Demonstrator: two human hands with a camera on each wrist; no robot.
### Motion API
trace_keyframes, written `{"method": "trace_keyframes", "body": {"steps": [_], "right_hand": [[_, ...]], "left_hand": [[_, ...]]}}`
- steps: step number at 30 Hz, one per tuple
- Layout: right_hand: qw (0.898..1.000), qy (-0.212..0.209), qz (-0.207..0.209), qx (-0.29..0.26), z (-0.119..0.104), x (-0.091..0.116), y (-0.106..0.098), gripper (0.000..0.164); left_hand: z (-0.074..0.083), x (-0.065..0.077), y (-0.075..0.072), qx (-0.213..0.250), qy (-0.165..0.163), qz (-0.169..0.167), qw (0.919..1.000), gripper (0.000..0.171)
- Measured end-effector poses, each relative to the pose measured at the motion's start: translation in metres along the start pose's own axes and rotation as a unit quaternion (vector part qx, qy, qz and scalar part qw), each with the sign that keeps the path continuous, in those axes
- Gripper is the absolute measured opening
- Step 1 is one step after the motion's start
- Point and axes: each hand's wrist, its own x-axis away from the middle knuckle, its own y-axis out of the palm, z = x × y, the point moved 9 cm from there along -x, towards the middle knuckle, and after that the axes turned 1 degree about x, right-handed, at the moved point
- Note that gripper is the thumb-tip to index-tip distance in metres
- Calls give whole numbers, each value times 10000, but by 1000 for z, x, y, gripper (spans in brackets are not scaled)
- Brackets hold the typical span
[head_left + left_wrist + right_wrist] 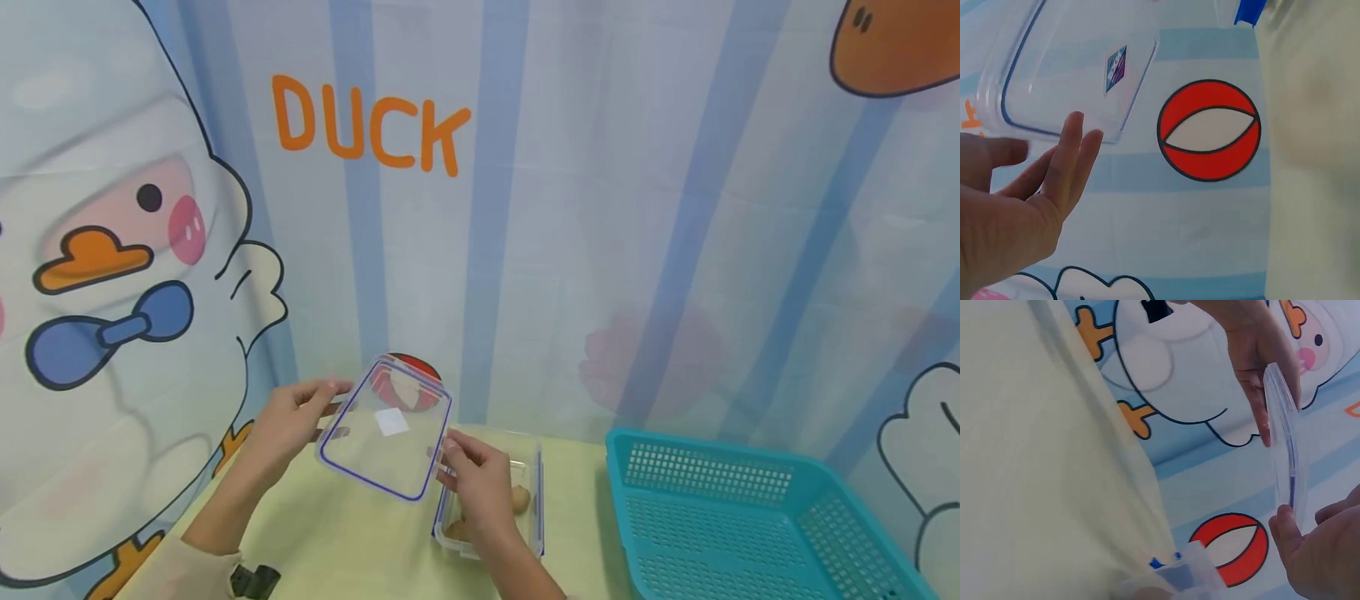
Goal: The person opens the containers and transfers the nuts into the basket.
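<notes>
A clear plastic lid (420,433) with a blue seal and a small sticker is held up tilted above the table. My right hand (483,483) pinches its right edge between thumb and fingers. At the opposite edge, my left hand (292,421) has its fingers stretched out behind the lid, touching or nearly touching it. In the left wrist view the thumb of that left hand (1029,206) stands apart from the lid (1079,81). Below my right hand sits a clear box (538,492), holding brown roundish things (520,500), partly hidden by that hand.
A turquoise mesh basket (705,508) stands to the right of the box. The pale yellow tabletop (360,542) runs up to a hanging cloth (570,208) printed with ducks and blue stripes.
</notes>
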Motion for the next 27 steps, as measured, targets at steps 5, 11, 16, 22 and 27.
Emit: {"method": "trace_keyframes", "body": {"steps": [5, 11, 16, 22, 27], "right_hand": [[9999, -98, -17, 50, 16, 1, 7, 35], [9993, -324, 88, 139, 21, 2, 27, 38], [9982, -296, 230, 461, 33, -2, 54, 39], [9959, -231, 163, 859, 53, -5, 74, 43], [9957, -92, -92, 919, 74, -7, 80, 49]], "left_hand": [[-27, 0, -5, 166, -289, -412, 9986, 45], [-57, -5, -18, 197, -538, -655, 9962, 42], [-71, -7, -38, -399, -755, -453, 9953, 40], [-89, -7, -48, -819, -889, -346, 9921, 36], [-107, -6, -48, -949, -943, -311, 9905, 35]]}}
